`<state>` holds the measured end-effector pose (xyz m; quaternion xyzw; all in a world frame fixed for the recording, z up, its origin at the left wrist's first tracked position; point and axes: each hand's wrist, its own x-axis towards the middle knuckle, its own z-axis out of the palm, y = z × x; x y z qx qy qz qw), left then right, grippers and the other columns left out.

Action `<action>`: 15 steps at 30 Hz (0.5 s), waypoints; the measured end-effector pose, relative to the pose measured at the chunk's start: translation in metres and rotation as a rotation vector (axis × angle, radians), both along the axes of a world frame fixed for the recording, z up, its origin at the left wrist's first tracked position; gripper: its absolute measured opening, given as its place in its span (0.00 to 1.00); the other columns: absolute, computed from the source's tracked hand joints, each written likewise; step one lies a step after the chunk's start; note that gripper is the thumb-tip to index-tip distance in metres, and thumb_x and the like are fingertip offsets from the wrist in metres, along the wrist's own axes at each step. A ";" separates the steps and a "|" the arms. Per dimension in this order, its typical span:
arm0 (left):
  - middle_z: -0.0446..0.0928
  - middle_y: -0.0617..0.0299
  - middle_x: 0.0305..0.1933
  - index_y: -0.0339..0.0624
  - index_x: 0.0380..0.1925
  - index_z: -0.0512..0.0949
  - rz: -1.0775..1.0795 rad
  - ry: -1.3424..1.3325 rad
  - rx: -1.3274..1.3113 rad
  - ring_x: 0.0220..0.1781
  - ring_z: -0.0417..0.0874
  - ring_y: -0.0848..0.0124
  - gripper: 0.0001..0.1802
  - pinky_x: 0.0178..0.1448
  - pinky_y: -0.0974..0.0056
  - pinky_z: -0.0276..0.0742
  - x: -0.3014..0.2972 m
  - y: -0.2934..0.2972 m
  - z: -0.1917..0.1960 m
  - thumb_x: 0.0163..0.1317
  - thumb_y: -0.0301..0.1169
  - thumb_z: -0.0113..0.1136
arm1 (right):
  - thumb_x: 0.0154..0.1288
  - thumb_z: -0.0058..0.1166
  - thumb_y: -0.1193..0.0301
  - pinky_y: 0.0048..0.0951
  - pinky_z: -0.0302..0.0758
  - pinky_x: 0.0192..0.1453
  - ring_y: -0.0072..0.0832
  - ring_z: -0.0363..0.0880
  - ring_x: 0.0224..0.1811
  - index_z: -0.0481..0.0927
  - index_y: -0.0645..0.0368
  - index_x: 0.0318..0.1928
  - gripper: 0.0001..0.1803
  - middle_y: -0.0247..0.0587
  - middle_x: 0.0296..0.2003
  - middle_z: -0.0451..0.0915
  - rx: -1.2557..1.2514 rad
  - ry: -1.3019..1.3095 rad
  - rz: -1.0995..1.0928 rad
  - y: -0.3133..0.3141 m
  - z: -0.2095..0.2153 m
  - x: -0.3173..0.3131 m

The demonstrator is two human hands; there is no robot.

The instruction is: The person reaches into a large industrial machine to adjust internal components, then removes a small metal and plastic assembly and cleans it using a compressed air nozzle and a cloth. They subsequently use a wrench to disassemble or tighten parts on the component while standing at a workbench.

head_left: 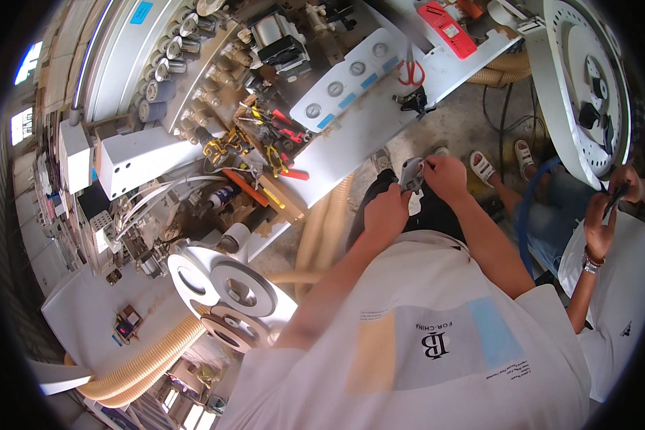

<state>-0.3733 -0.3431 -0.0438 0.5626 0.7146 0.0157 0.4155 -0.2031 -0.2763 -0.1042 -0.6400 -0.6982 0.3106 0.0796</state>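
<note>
Both of my hands meet in front of my body, over my dark trousers. Between them is a small grey, silvery piece [411,170] with a rounded top; its exact kind is too small to make out. My left hand [385,213] is closed on its lower left side. On the other side, the fingers of my right hand [446,178] pinch its right edge. A small whitish scrap [414,203] shows just below the piece, partly covered by my left hand.
To the left, a workbench holds pliers and other hand tools [283,147], a white gauge panel [347,77], red-handled scissors [411,73] and a red case [446,30]. A white disc machine [588,93] stands right, beside another person's hands [600,215]. Ribbed hoses [326,222] run below the bench.
</note>
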 end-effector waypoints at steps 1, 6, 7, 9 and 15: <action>0.83 0.45 0.28 0.39 0.36 0.74 -0.002 -0.019 -0.010 0.33 0.85 0.42 0.18 0.37 0.40 0.79 0.002 0.000 0.001 0.73 0.45 0.54 | 0.60 0.59 0.62 0.49 0.75 0.32 0.53 0.80 0.30 0.84 0.55 0.28 0.11 0.49 0.24 0.80 0.010 -0.011 0.025 0.000 0.004 0.004; 0.84 0.44 0.31 0.39 0.38 0.75 -0.089 -0.130 -0.034 0.37 0.85 0.42 0.20 0.41 0.38 0.78 -0.009 0.014 0.019 0.73 0.48 0.54 | 0.61 0.59 0.60 0.49 0.76 0.34 0.51 0.81 0.32 0.83 0.54 0.29 0.12 0.48 0.26 0.81 -0.015 0.029 0.202 0.017 0.055 0.027; 0.84 0.44 0.32 0.39 0.38 0.76 -0.143 -0.123 -0.064 0.38 0.85 0.42 0.21 0.41 0.40 0.78 -0.014 0.014 0.027 0.72 0.48 0.55 | 0.62 0.58 0.57 0.49 0.76 0.35 0.51 0.82 0.32 0.84 0.54 0.28 0.14 0.47 0.26 0.82 -0.103 -0.004 0.265 0.016 0.067 0.032; 0.84 0.44 0.34 0.40 0.37 0.77 -0.254 -0.119 -0.131 0.39 0.85 0.43 0.21 0.43 0.42 0.78 -0.022 0.009 0.046 0.70 0.49 0.57 | 0.64 0.57 0.52 0.48 0.77 0.38 0.49 0.83 0.33 0.84 0.54 0.27 0.19 0.45 0.26 0.83 -0.293 -0.076 0.387 0.009 0.091 0.042; 0.84 0.48 0.32 0.41 0.41 0.76 -0.461 -0.116 -0.207 0.35 0.86 0.47 0.24 0.42 0.45 0.79 -0.034 -0.007 0.069 0.71 0.53 0.56 | 0.67 0.54 0.56 0.40 0.77 0.37 0.37 0.83 0.28 0.87 0.60 0.34 0.20 0.47 0.26 0.83 -0.880 0.275 0.301 -0.015 0.119 0.044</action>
